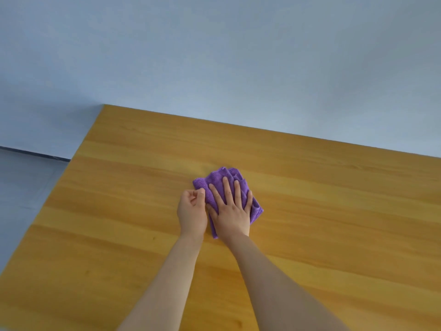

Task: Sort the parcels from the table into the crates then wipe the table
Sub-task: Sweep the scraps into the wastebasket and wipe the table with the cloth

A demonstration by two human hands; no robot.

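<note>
Worktop (119, 211) shows no parcels; wiping underway: right hand (232, 211) flat on cloth (218, 177), left hand (192, 211) seemingly pinching its nine-o'clock edge.

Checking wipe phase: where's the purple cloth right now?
Head view: purple cloth on the wooden table near centre, pressed under the right hand; the left hand pinches its left edge.

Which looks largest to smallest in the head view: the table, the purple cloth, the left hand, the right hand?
1. table
2. purple cloth, partly covered by the right hand
3. right hand and left hand: alike; the left is curled, so not ranked.
</note>
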